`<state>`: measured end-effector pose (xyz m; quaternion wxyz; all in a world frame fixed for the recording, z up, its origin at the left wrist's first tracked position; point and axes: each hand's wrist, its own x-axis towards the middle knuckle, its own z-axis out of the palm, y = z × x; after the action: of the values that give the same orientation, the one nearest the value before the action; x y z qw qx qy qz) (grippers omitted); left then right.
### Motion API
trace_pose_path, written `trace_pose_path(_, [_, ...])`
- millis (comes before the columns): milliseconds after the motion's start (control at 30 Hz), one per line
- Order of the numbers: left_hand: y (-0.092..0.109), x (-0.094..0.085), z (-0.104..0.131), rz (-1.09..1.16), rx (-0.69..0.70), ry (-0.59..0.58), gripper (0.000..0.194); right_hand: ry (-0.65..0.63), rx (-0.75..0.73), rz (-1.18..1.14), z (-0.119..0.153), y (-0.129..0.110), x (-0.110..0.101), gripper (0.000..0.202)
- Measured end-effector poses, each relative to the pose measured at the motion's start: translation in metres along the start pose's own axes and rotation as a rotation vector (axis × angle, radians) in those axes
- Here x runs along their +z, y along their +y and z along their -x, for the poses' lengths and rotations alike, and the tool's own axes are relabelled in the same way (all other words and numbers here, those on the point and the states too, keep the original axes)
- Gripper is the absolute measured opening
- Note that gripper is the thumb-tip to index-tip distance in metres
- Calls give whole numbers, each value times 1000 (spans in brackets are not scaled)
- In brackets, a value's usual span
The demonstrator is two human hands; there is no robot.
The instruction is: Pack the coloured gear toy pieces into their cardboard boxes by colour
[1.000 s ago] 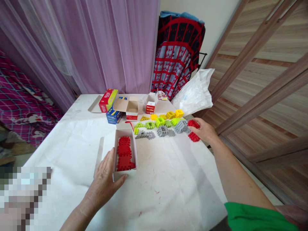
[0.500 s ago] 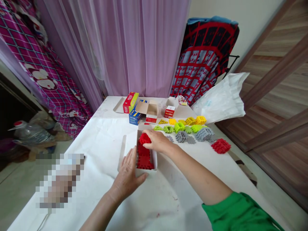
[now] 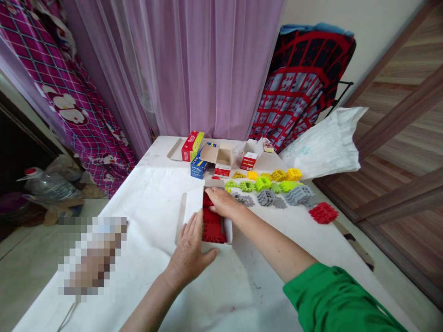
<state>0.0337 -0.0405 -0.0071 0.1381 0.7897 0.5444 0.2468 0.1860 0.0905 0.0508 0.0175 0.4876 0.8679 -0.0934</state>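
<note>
- The table (image 3: pixel 152 198) was covered with a white sheet, wrinkled in places; if it were tugged by a forearm, the things on it might be shifted.
- The white bag (image 3: pixel 321 145) was seen slumped at the far right edge; it was judged that nearby pieces might be knocked if it were toppled.
- The white box (image 3: pixel 229 230) was set with its lid open to the left; its thin wall might be bent, or the box tipped, if it were pressed unevenly.
- The left hand (image 3: pixel 190 251) was held wide, fingers laid along the box's left side and thumb spread by its near side; if that light support were slackened, the box might be slid.
- The right hand (image 3: pixel 223 203) was lowered into the far end of the box, fingers bent; whether a piece was gripped could not be told, since the fingertips were hidden.
- The red pieces (image 3: pixel 213 230) were laid inside the box, partly covered by the right hand; their toothed edges might be snagged or bent if they were forced.
- The red stack (image 3: pixel 323 213) was left near the table's right edge, beside the grey blocks (image 3: pixel 299 195); it might be sent to the floor if it were brushed by a sleeve.
</note>
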Motion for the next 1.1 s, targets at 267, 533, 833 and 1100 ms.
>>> trace_pose_path(267, [1, -2, 0, 1, 8, -7, 105, 84, -20, -17, 7, 4, 0, 44])
trace_pose_path(533, [0, -2, 0, -14, 11, 2, 106, 96, -25, 158, 28, 2, -11, 11])
trace_pose_path(833, [-1, 0, 0, -48, 18, 33, 106, 233, 7, 17, 36, 7, -9, 10])
trace_pose_path(1100, [-8, 0, -3, -93, 84, 72, 96, 610, 478, -35, 126, 154, -8, 16])
